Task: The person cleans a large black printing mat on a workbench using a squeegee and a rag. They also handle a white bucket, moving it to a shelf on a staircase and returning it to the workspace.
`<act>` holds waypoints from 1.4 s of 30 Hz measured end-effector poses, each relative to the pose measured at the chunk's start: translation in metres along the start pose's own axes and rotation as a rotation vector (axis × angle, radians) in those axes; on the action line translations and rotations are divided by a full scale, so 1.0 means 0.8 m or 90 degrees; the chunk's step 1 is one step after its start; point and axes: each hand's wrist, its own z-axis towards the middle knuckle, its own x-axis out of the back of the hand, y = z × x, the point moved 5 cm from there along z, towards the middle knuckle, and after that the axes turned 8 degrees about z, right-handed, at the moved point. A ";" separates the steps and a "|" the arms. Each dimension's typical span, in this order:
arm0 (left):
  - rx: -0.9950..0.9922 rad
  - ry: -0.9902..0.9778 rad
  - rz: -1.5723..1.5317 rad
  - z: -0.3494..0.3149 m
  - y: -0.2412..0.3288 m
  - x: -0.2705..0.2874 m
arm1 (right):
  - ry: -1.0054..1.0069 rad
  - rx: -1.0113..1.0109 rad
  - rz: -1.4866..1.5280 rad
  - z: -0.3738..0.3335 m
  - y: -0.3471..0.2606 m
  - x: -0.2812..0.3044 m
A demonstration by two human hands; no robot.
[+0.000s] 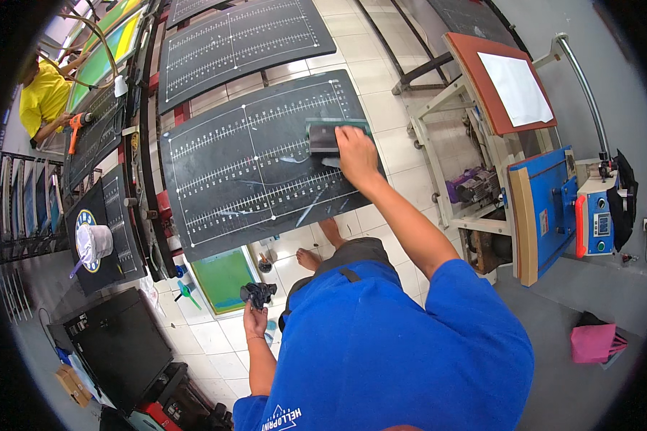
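Observation:
My right hand [357, 154] is closed on a squeegee-like tool [323, 141], a dark block with a greenish strip along its far side. It rests on the right part of a black printing board [216, 169] marked with white rulers and grid lines. Bluish-white wet streaks [310, 207] lie on the board near the tool and toward its front edge. My left hand [255, 320] is low by my left side, fingers closed around a crumpled dark cloth [257, 293], apart from the board.
Another ruled black board [241, 43] lies beyond. A green screen frame [221, 280] stands below the near board. On the right are a heat press [553, 208] and a red-brown board [474, 79] with white paper. At far left, a person in yellow [43, 100] holds an orange heat gun [77, 129].

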 end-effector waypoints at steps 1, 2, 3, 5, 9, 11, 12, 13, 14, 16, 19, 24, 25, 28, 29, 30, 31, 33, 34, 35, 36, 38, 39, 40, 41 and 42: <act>-0.005 0.004 0.001 0.000 0.002 0.005 | -0.003 -0.011 0.005 0.012 0.003 -0.003; -0.004 0.012 -0.003 0.000 0.002 0.010 | -0.006 -0.023 0.010 0.015 0.004 -0.004; -0.010 0.006 -0.008 -0.003 0.002 0.014 | -0.006 -0.023 0.010 0.000 0.000 0.000; -0.027 -0.003 -0.031 -0.005 -0.005 0.029 | -0.011 -0.011 0.013 -0.053 -0.026 0.014; -0.026 -0.014 -0.023 -0.006 -0.017 0.033 | -0.053 -0.038 0.039 -0.143 -0.064 0.037; -0.012 -0.012 -0.016 -0.005 -0.031 0.043 | -0.075 -0.048 0.054 -0.143 -0.095 0.035; -0.008 -0.021 -0.023 -0.005 -0.037 0.050 | -0.077 -0.017 0.067 -0.135 -0.112 0.025; -0.001 -0.019 -0.022 -0.002 -0.040 0.049 | -0.079 0.015 0.078 -0.127 -0.119 0.016; 0.005 -0.016 -0.019 -0.002 -0.040 0.047 | -0.079 0.033 0.075 -0.121 -0.118 0.014; 0.004 -0.011 -0.015 -0.001 -0.033 0.049 | -0.078 0.068 0.071 -0.105 -0.114 0.009; -0.014 -0.009 -0.019 -0.002 -0.012 0.054 | -0.017 0.055 0.051 -0.102 -0.050 0.032; -0.032 -0.008 -0.029 -0.006 0.012 0.066 | -0.031 -0.046 -0.015 -0.162 -0.004 0.077; -0.029 -0.010 -0.026 -0.006 0.012 0.073 | -0.018 -0.051 0.002 -0.160 -0.010 0.079; 0.000 -0.014 0.007 -0.003 0.005 0.088 | 0.016 -0.041 0.060 -0.130 -0.036 0.073; 0.006 -0.029 0.026 -0.002 0.004 0.089 | 0.027 0.027 0.089 -0.115 -0.044 0.062; 0.011 -0.018 0.032 -0.003 0.003 0.099 | 0.032 0.079 0.105 -0.101 -0.068 0.054; 0.000 -0.013 0.043 -0.004 0.007 0.095 | -0.010 0.127 0.103 -0.095 -0.084 0.035; -0.023 -0.011 0.064 -0.010 0.020 0.070 | -0.004 0.186 0.097 -0.096 -0.122 0.003; -0.022 -0.009 0.045 -0.013 0.025 0.063 | -0.003 0.211 0.112 -0.098 -0.143 -0.006; -0.028 -0.011 0.026 -0.010 0.028 0.068 | 0.010 0.241 0.116 -0.101 -0.165 -0.016; -0.036 -0.006 0.001 -0.007 0.029 0.085 | 0.002 0.263 0.122 -0.103 -0.188 -0.022; -0.051 -0.009 -0.025 -0.005 0.025 0.084 | -0.019 0.280 0.124 -0.108 -0.201 -0.022; -0.054 0.004 -0.036 -0.003 0.021 0.083 | -0.031 0.283 0.126 -0.108 -0.200 -0.020; -0.057 0.017 -0.048 -0.003 0.013 0.083 | -0.045 0.286 0.129 -0.111 -0.196 -0.018; -0.059 0.031 -0.061 -0.003 0.004 0.083 | -0.052 0.296 0.131 -0.113 -0.191 -0.014; -0.062 0.034 -0.079 -0.004 -0.006 0.081 | -0.059 0.306 0.133 -0.116 -0.182 -0.009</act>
